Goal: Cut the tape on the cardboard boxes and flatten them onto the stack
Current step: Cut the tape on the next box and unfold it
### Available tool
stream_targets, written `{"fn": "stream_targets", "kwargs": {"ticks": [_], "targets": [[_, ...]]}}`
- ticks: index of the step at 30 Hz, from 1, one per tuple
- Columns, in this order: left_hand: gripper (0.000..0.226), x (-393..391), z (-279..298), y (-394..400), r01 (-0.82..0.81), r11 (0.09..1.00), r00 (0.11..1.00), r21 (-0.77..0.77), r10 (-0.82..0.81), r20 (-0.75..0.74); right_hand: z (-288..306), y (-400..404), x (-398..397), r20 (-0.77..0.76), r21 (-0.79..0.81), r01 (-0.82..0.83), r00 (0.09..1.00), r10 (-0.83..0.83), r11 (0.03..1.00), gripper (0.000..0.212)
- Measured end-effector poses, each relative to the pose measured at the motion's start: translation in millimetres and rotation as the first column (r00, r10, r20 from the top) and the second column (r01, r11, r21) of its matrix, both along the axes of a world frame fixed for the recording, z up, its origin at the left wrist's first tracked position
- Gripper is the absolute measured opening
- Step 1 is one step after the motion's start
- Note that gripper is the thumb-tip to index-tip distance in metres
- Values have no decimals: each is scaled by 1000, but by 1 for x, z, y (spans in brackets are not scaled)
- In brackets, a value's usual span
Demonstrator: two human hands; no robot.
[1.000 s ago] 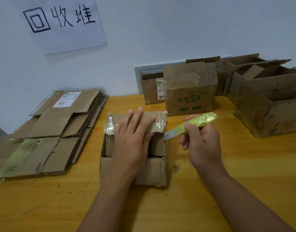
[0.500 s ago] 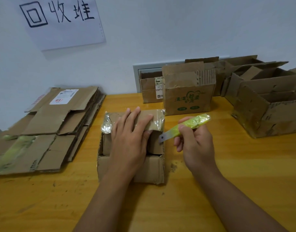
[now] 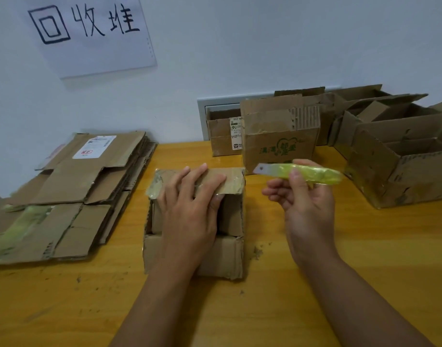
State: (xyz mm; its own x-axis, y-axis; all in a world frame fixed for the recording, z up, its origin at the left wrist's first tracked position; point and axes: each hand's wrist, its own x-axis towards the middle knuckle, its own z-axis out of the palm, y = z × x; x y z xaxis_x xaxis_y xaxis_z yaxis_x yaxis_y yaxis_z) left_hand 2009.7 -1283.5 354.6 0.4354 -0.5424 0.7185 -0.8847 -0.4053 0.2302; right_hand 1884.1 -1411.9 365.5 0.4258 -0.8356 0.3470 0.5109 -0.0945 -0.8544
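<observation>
Knife lifted off the small brown cardboard box [image 3: 193,221], cut pass looks over.

Right hand [image 3: 303,204], grip closed round the yellow-green utility knife [image 3: 302,171], has risen right of the box, blade clear of the glossy taped flap [image 3: 230,182]. Left hand [image 3: 190,209] stays flat on that flap, fingers straight. Flattened cardboard stack [image 3: 65,196] lies left of the box; flattening likely next.
</observation>
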Motion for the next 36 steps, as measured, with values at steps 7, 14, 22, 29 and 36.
{"fn": "stream_targets", "kwargs": {"ticks": [7,14,22,29,36], "targets": [[26,-6,0,-3,2,988,996,-156,12,90,-17,20,7,-264,-308,-132,963,48,942,32],[25,-8,10,2,14,920,992,-392,36,119,-29,21,11,-491,-368,-145,869,-59,919,51],[17,0,16,2,-203,895,963,-398,256,84,-31,20,10,-475,-475,-161,874,-98,865,38],[39,10,12,7,-117,993,991,-34,115,-63,-35,14,11,-475,-455,-147,875,-99,878,41],[21,16,12,4,-193,981,980,-34,191,-56,-32,10,7,-456,-250,-238,884,102,939,44]]}}
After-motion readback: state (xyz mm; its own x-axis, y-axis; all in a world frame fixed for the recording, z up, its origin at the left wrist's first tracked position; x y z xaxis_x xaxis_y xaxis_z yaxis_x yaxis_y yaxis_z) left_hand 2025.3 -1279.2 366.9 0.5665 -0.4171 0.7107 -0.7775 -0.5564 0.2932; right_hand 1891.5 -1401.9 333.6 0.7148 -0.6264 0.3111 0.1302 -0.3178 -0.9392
